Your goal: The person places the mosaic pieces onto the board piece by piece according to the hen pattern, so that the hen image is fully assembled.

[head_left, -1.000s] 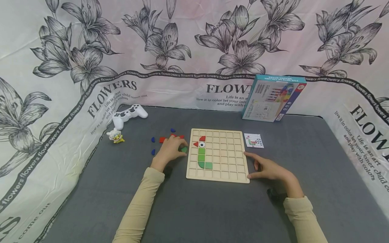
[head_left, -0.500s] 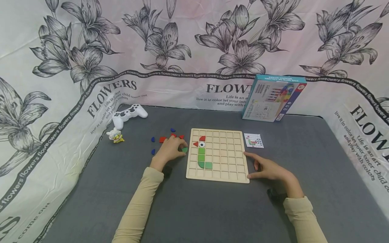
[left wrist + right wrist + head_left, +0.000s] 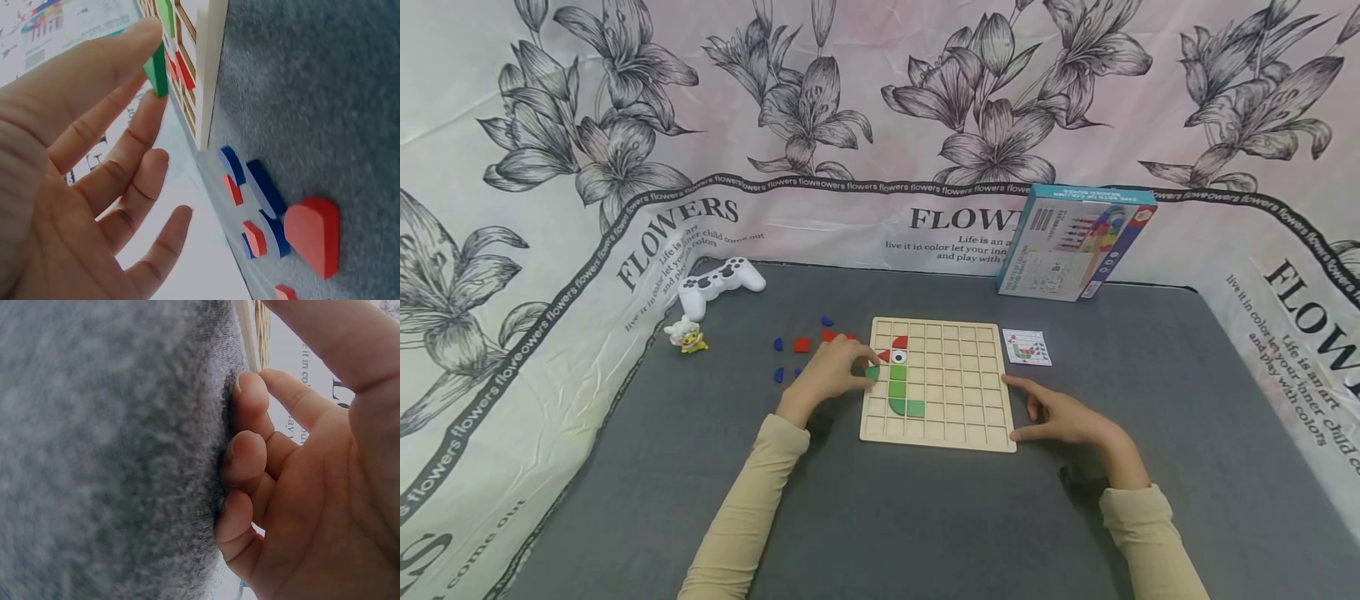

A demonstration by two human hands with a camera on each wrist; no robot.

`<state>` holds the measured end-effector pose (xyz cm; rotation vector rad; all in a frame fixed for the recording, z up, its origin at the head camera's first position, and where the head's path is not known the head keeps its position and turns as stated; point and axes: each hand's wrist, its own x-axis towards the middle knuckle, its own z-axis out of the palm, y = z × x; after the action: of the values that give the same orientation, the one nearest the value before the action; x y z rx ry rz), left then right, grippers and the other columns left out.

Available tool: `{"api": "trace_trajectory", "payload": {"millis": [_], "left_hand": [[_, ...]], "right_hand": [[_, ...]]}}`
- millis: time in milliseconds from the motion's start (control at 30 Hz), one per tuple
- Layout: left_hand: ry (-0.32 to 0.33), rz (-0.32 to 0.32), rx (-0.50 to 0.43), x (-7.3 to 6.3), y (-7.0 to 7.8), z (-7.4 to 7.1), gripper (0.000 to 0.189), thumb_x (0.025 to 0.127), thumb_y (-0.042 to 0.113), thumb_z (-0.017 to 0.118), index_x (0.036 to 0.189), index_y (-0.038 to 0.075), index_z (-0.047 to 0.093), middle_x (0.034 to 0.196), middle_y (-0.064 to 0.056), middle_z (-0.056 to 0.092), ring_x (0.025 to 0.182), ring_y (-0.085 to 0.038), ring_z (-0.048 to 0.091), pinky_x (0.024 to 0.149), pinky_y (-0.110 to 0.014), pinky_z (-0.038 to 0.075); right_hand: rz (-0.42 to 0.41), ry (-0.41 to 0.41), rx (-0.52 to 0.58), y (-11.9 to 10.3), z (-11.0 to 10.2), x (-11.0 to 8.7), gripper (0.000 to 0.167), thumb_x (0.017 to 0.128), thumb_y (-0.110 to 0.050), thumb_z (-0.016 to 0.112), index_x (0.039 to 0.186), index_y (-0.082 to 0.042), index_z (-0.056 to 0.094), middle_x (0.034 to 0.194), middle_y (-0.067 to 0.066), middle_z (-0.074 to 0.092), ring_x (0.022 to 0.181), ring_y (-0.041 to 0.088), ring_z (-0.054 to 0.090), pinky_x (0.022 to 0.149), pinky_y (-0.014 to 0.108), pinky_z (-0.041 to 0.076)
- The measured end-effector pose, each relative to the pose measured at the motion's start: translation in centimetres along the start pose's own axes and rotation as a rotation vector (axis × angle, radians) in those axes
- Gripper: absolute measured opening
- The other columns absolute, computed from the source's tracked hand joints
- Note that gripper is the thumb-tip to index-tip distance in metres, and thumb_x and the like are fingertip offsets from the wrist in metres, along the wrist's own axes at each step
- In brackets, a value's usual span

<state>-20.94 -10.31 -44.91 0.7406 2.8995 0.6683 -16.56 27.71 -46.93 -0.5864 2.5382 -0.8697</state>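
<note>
My left hand (image 3: 831,371) pinches a small green puzzle piece (image 3: 159,72) between thumb and fingertips, over the left edge of the wooden grid board (image 3: 955,375). Its other fingers spread loosely in the left wrist view. Set in the board's left columns are a red quarter-round (image 3: 900,342), a red triangle (image 3: 883,356), a round eye piece (image 3: 898,357) and several green pieces (image 3: 897,389). At the board's right side, the right hand (image 3: 1067,417) touches the edge with spread index finger and thumb; its remaining fingers bend against the grey cloth (image 3: 112,456).
Several blue half-rounds (image 3: 778,343) and red pieces (image 3: 802,345) lie left of the board. A printed pattern card (image 3: 1027,347) is to its right. Farther back are a white game controller (image 3: 721,285), a small figurine (image 3: 686,335) and a leaning box (image 3: 1071,246).
My left hand has moved slightly right with the green piece, from beside the board to over its left edge, uncovering more loose red and blue pieces. The right hand stays put.
</note>
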Motion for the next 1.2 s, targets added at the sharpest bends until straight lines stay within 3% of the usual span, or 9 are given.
{"api": "trace_trajectory", "payload": {"millis": [267,533,967,1200], "left_hand": [[-0.008,0.101,-0.034,0.2,0.7,0.5,0.033,0.076,0.022,0.077,0.108,0.017,0.070,0.099,0.003,0.067,0.093,-0.020,0.052,0.082,-0.036,0.040],[-0.038,0.156,-0.094,0.8,2.1,1.8,0.028,0.077,0.025,0.075,0.104,0.020,0.071,0.092,0.006,0.066,0.096,-0.017,0.049,0.084,-0.040,0.039],[-0.081,0.260,0.017,1.5,4.5,3.6,0.029,0.075,0.032,0.077,0.103,0.024,0.072,0.098,0.011,0.067,0.087,-0.010,0.051,0.075,-0.027,0.039],[-0.115,0.280,0.057,1.8,5.7,4.3,0.028,0.076,0.035,0.075,0.103,0.025,0.071,0.096,0.011,0.067,0.091,-0.010,0.050,0.078,-0.027,0.040]], "right_hand": [[-0.002,-0.001,-0.010,0.0,0.1,0.0,0.087,0.073,-0.040,0.076,0.144,-0.015,0.031,0.080,0.001,0.045,0.063,0.011,0.040,0.054,0.023,0.034],[0.003,0.001,-0.003,0.0,0.1,0.0,0.086,0.073,-0.039,0.076,0.143,-0.015,0.031,0.080,0.001,0.045,0.063,0.011,0.040,0.054,0.023,0.033],[-0.016,0.006,-0.004,0.1,0.0,0.1,0.086,0.073,-0.038,0.076,0.143,-0.014,0.032,0.080,0.002,0.046,0.063,0.011,0.040,0.054,0.023,0.034],[-0.014,0.009,-0.002,0.0,0.0,0.0,0.086,0.073,-0.037,0.077,0.143,-0.014,0.032,0.080,0.002,0.046,0.063,0.010,0.040,0.054,0.023,0.034]]}}
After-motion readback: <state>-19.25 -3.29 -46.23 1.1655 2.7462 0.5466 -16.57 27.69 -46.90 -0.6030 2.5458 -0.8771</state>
